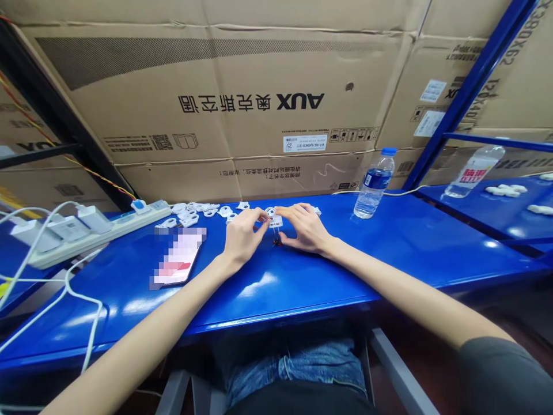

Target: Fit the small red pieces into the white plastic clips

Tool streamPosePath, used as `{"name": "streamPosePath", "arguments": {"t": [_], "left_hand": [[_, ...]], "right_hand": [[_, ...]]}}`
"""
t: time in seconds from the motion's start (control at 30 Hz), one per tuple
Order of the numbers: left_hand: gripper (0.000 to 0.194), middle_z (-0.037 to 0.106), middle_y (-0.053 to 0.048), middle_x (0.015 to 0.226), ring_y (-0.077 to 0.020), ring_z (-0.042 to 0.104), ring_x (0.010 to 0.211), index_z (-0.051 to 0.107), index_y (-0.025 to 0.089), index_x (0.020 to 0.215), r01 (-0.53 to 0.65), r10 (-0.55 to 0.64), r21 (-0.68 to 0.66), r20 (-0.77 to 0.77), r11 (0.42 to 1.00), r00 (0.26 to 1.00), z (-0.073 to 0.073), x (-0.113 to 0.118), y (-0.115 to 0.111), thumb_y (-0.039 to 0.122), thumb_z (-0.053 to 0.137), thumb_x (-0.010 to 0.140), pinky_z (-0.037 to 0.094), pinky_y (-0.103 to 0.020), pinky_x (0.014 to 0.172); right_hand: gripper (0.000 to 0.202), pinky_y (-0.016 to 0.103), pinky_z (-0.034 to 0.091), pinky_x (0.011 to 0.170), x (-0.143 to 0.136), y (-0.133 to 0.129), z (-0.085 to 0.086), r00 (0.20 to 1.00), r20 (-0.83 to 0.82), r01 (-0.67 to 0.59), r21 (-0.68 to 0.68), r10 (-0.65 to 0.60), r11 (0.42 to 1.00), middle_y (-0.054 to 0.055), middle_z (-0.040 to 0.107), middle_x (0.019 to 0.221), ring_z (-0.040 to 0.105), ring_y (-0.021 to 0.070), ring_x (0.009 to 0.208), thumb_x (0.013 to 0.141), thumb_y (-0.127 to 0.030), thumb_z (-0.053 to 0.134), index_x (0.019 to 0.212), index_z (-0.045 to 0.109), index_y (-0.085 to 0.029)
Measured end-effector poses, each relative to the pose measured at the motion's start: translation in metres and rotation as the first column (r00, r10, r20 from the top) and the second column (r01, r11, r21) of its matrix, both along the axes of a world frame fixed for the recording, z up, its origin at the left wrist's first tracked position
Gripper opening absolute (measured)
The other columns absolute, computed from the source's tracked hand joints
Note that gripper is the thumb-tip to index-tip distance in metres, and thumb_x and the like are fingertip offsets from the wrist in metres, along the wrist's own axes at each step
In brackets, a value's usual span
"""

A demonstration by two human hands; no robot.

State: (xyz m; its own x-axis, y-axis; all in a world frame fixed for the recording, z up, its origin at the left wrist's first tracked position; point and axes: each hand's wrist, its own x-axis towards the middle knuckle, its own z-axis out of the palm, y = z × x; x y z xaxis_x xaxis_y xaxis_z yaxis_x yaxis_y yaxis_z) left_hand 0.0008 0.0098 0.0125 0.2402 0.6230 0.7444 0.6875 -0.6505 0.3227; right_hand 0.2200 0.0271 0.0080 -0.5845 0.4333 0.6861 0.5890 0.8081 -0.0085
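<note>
Both hands meet over the blue tabletop around a small white plastic piece (275, 221) with a round ring at its top and two thin metal prongs at its lower edge. My left hand (245, 235) pinches the piece's left side between thumb and fingertips. My right hand (305, 229) curls round its right side, the index finger at the upper edge and the thumb beside the prongs. A tiny dark and reddish item (277, 242) sits at the prong ends; its kind is too small to make out. Several similar white ringed pieces (189, 218) lie behind and left of my left hand.
A phone (179, 256) lies left on the blue table (276, 294). A power strip (108, 230) with white chargers and cables runs along the left. One water bottle (375, 183) stands at right, another bottle (474, 171) beyond the blue post. Large cardboard boxes (259, 69) form the back.
</note>
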Motion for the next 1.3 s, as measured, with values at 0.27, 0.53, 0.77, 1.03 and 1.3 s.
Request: {"name": "streamPosePath", "arguments": {"t": [0.27,0.53,0.77,1.03,1.3], "left_hand": [[0.010,0.073,-0.003,0.092,-0.0167,0.069,0.082,0.065,0.022,0.095,-0.020,0.020,0.010,0.022,1.000,1.000,0.000,0.001,0.000,0.028,0.059,0.099,0.055,-0.028,0.074],[0.007,0.074,-0.003,0.095,-0.0172,0.069,0.085,0.065,0.022,0.099,-0.057,0.057,-0.015,-0.002,0.998,0.998,0.000,0.003,-0.001,0.026,0.059,0.097,0.055,-0.029,0.075],[0.009,0.072,-0.004,0.103,-0.0186,0.069,0.086,0.063,0.021,0.104,-0.099,0.091,-0.077,-0.107,0.992,0.990,0.001,0.004,-0.003,0.022,0.058,0.096,0.054,-0.031,0.075],[0.012,0.071,-0.006,0.104,-0.0241,0.067,0.101,0.063,0.023,0.101,-0.039,-0.034,-0.223,-0.315,0.974,0.948,0.001,0.006,-0.007,0.033,0.059,0.097,0.054,-0.035,0.079],[0.013,0.072,-0.007,0.103,-0.0257,0.067,0.103,0.063,0.023,0.100,-0.024,-0.047,-0.205,-0.337,0.978,0.940,-0.003,0.006,-0.005,0.035,0.059,0.098,0.055,-0.036,0.077]], "right_hand": [[0.046,0.053,0.044,0.112,-0.001,-0.001,0.000,1.000,0.001,-0.006,-0.016,0.006,1.000,0.011,0.068,0.142,0.065,0.0304,0.124,0.093,-0.031,0.064,0.138,0.061,-0.021],[0.048,0.051,0.044,0.110,0.000,0.003,-0.002,0.998,-0.056,0.026,-0.031,-0.028,0.999,0.011,0.070,0.139,0.065,0.0305,0.121,0.092,-0.032,0.065,0.138,0.061,-0.021],[0.058,0.052,0.045,0.110,0.008,0.016,-0.004,0.984,-0.085,0.142,-0.157,-0.157,0.977,0.013,0.067,0.140,0.060,0.0332,0.126,0.089,-0.037,0.068,0.144,0.056,-0.020],[0.060,0.048,0.048,0.109,0.026,0.044,-0.012,0.971,-0.034,0.208,-0.357,-0.235,0.911,0.011,0.070,0.137,0.057,0.0327,0.131,0.085,-0.030,0.069,0.143,0.056,-0.019],[0.054,0.051,0.046,0.115,0.030,0.053,-0.020,0.976,0.033,0.212,-0.396,-0.217,0.893,0.013,0.066,0.144,0.056,0.0319,0.136,0.091,-0.032,0.066,0.142,0.058,-0.019]]}}
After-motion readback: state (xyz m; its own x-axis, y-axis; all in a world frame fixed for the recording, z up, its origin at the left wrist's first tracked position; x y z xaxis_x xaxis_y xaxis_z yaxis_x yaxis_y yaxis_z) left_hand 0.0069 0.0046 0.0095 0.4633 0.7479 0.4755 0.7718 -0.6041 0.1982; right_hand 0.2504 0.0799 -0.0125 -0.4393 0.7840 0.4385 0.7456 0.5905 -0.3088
